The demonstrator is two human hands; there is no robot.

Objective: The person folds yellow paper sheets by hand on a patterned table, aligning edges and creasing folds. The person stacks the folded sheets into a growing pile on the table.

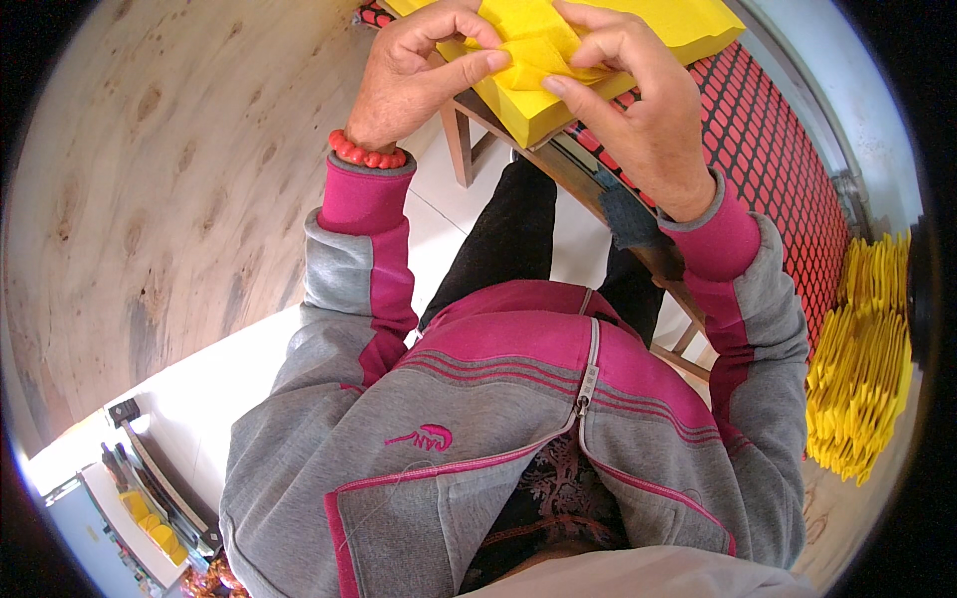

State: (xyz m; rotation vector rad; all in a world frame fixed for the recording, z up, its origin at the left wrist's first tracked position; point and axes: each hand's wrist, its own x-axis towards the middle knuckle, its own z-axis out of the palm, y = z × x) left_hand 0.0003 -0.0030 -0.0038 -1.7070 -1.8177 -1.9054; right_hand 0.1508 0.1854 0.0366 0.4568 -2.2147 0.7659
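Both hands are at the top of the view, over a thick stack of yellow paper sheets [543,118]. Between them is a partly folded yellow paper [538,48] with creased, overlapping flaps. My left hand [419,70], with a red bead bracelet [367,151] at its wrist, pinches the paper's left side between thumb and fingers. On the opposite side my right hand [643,105] has its thumb at the lower edge and its fingers bent over the upper part, gripping it. The paper's far end is cut off by the frame.
The stack rests on a wooden-framed table or bench [588,189] with a red-and-black patterned cover [763,140]. Many folded yellow pieces [862,369] are piled at the right. A wood-grained board [169,189] spans the left. A container with yellow items [150,523] stands at lower left.
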